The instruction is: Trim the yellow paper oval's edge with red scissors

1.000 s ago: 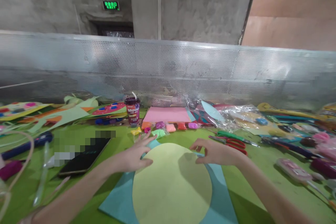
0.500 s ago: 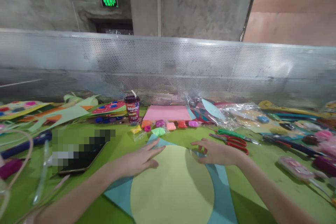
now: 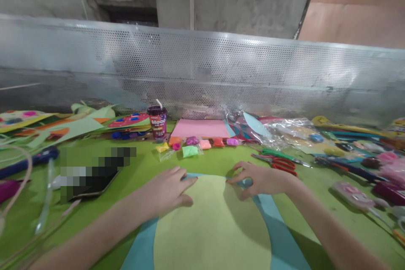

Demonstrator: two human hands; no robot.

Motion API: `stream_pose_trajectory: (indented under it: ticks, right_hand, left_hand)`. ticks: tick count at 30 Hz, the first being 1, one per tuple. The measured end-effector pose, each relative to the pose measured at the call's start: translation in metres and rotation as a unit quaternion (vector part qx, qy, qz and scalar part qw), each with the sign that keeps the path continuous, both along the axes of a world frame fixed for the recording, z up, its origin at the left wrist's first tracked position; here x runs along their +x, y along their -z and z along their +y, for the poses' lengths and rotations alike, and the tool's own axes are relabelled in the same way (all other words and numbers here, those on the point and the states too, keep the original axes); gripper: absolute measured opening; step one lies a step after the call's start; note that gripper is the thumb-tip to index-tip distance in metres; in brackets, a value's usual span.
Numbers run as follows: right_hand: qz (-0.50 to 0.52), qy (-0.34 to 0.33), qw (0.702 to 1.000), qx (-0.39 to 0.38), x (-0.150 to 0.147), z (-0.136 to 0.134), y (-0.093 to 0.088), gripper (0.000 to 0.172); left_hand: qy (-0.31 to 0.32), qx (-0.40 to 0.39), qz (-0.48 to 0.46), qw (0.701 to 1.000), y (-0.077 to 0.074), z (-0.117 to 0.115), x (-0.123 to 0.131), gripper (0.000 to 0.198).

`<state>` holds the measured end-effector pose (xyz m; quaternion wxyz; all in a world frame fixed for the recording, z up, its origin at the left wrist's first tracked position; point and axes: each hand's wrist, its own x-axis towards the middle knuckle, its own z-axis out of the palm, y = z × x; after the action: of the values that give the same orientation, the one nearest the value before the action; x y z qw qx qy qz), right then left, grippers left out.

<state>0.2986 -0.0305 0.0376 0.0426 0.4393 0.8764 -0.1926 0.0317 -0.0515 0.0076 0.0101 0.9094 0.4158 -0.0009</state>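
A pale green paper circle [image 3: 211,228] lies on a blue sheet [image 3: 278,240] on the green table, right in front of me. My left hand [image 3: 169,187] rests flat on the circle's upper left edge, fingers stretched out and close together. My right hand [image 3: 257,179] sits at the circle's upper right edge, fingers curled and pinching the paper's rim where it meets the blue sheet.
Beyond the paper lie small bags of coloured clay [image 3: 190,150], a purple drink cup [image 3: 157,122], a pink sheet [image 3: 202,128], red and green scissors [image 3: 278,161], and plastic bags. A phone [image 3: 91,177] lies left, pens and craft pieces on both sides. A perforated metal wall [image 3: 202,76] closes the back.
The paper circle and blue sheet have slid toward me and now fill more of the lower view. Both hands stayed at the top edge; my left hand flattened, the right curled tighter.
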Motion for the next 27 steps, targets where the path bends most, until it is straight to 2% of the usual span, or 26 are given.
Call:
stream_pose_trajectory:
  ticks: [3,7,10,14,21,27]
  right_hand:
    - [-0.007,-0.017,1.0,0.003,0.002,0.002,0.002,0.046]
    - [-0.02,-0.021,1.0,0.011,0.002,0.0,0.0,0.045]
    - [-0.039,0.001,0.999,-0.001,0.001,-0.006,-0.005,0.054]
    - [-0.056,0.017,0.998,-0.022,-0.001,-0.018,-0.01,0.066]
    - [-0.035,0.027,0.998,-0.033,-0.003,-0.022,-0.005,0.059]
    - [-0.043,0.034,0.996,-0.074,-0.009,-0.022,-0.009,0.054]
  left_hand:
    - [0.015,-0.019,-0.024,0.999,-0.001,-0.006,0.004,0.066]
    - [0.08,-0.127,-0.025,0.988,0.003,-0.013,0.007,0.083]
    - [0.095,-0.162,-0.021,0.982,0.008,-0.015,0.008,0.087]
    - [0.102,-0.161,-0.029,0.981,0.011,-0.014,0.008,0.085]
    - [0.105,-0.143,-0.044,0.983,0.012,-0.014,0.011,0.082]
    - [0.102,-0.125,-0.062,0.985,0.018,-0.011,0.008,0.086]
